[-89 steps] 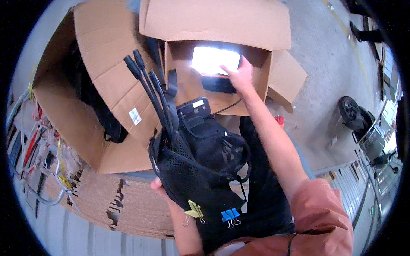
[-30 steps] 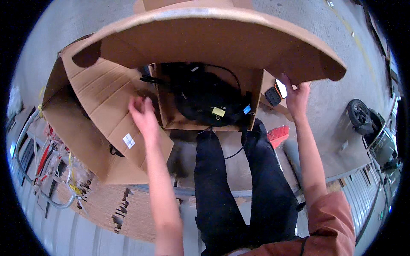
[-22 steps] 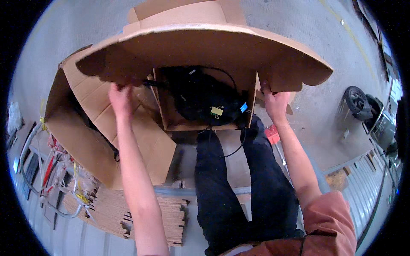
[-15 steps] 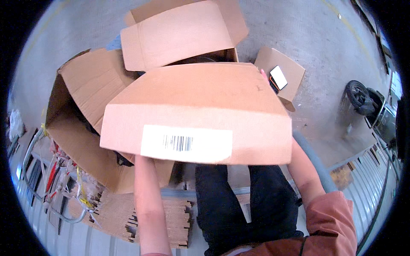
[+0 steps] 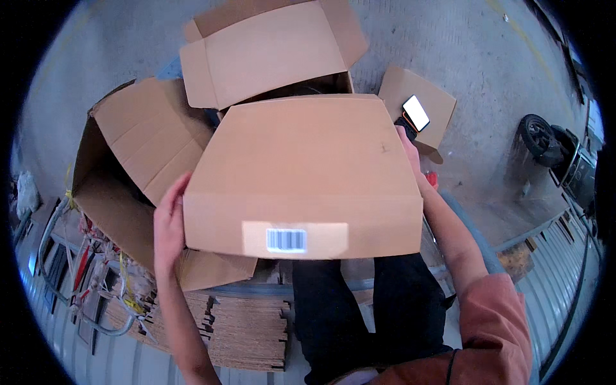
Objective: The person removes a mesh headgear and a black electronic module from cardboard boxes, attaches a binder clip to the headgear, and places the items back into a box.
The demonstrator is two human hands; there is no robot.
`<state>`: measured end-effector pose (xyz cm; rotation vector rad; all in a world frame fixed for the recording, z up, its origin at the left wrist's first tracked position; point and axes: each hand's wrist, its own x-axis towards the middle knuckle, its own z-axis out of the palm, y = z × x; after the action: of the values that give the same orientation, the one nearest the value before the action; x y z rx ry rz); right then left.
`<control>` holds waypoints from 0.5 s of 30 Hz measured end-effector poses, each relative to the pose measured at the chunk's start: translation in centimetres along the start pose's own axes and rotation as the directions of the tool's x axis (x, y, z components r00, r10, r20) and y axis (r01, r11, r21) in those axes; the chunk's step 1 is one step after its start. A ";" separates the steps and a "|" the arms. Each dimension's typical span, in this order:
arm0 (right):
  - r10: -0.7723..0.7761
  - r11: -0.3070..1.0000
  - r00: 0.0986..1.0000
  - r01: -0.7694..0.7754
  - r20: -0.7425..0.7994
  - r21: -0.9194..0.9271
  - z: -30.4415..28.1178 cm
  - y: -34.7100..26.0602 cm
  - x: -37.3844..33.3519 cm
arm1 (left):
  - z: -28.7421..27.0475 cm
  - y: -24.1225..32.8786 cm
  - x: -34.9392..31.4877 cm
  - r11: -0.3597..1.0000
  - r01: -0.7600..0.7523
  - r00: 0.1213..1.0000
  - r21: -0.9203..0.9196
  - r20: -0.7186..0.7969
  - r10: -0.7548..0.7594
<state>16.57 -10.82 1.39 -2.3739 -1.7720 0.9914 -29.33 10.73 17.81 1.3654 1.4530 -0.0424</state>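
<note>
A large brown cardboard box [image 5: 308,147] with a white barcode label [image 5: 295,239] on its near side is held in front of me, above my legs. My left hand [image 5: 170,221] presses against its left side, palm to the cardboard, fingers pointing away from me. On the right side, my right hand [image 5: 410,154] grips the far part of the box; some of its fingers are hidden by it. The box's top face looks closed and flat.
An open carton [image 5: 269,58] with raised flaps stands beyond the box, another open carton [image 5: 122,179] at left. A phone [image 5: 416,113] rests by a cardboard piece [image 5: 439,102] at right. Flattened cardboard is stacked [image 5: 250,333] near my legs; a black wheel [image 5: 539,140] lies far right.
My left hand has come out from under the box's near edge to its left side. The box has shifted slightly, its left end moving right and its near edge dropping lower.
</note>
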 end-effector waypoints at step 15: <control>0.420 -0.093 0.781 -0.470 0.462 0.878 -4.9 4.2 1.8 | 5.3 3.0 11.6 0.880 0.457 0.840 0.134 0.261 -0.476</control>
<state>22.83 -9.10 2.87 -1.7446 0.2006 1.5379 -20.85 16.22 9.53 0.9744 1.5097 -0.5891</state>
